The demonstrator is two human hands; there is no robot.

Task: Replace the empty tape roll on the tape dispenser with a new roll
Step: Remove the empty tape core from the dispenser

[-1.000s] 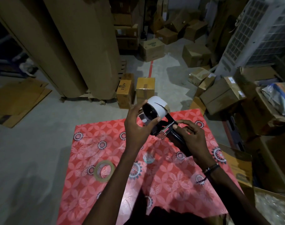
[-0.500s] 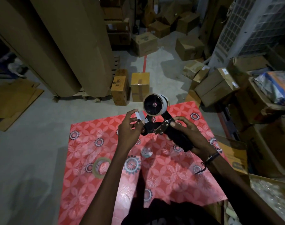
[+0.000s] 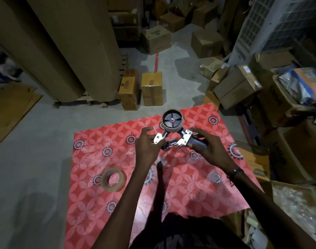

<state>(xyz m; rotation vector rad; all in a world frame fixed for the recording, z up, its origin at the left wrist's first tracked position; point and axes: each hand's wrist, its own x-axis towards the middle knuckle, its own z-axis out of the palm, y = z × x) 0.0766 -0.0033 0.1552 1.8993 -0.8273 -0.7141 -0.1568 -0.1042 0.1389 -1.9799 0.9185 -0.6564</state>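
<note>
Both hands' fingers curled on tape dispenser (image 3: 173, 137), above table (image 3: 92, 203)

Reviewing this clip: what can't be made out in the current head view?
- Left hand: motion blur; whether it grips the tape dispenser is unclear.
- Dispenser handle: mostly wrapped by the right hand.
- Roll on the hub: dim, so remaining tape cannot be judged.
- Tape roll on the table: brown; too dim to read any label.

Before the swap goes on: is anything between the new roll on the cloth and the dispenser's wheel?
Yes. The empty core still sits around the tape dispenser wheel, so the new tape roll lying on the red cloth cannot go on yet. Both the left hand and right hand are at the dispenser.
</note>
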